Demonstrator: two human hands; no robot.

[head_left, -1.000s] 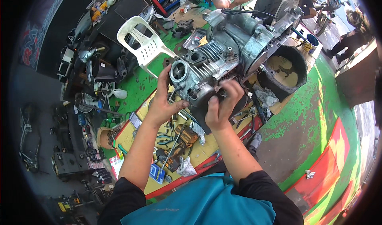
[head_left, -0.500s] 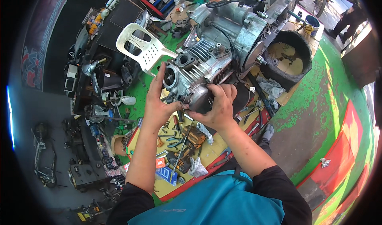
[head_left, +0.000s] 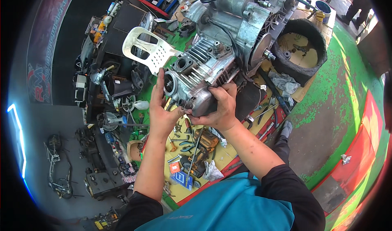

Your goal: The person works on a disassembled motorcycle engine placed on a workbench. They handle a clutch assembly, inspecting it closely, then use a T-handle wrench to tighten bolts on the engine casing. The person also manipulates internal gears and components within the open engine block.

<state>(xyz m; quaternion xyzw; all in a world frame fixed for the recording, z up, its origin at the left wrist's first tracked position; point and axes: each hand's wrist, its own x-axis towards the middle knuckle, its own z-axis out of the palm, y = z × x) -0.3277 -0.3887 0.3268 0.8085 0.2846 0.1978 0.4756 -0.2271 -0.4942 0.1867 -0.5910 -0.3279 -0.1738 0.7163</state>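
Observation:
A grey metal engine (head_left: 241,26) with a finned cylinder stretches across the upper middle of the view. Its cylinder head (head_left: 183,81) points toward me, with a round port on its left side. My left hand (head_left: 164,114) is against that left side, fingers straight up along the port and thumb at the lower edge. Around the rounded end cover (head_left: 202,102) of the head, my right hand (head_left: 220,110) is closed, thumb underneath and fingers over the top. The cover's underside and some fingertips are hidden.
Below my hands, a yellow worktop (head_left: 224,163) with a red edge carries pliers, screwdrivers and a power drill (head_left: 192,161). A white plastic chair (head_left: 151,53) stands left of the engine. Right of it sits a black round tub (head_left: 306,73) with parts inside, near crumpled rags (head_left: 286,84).
The view has shifted slightly, so the surroundings sit a little differently in the picture. Both hands keep about the same hold on the cylinder head.

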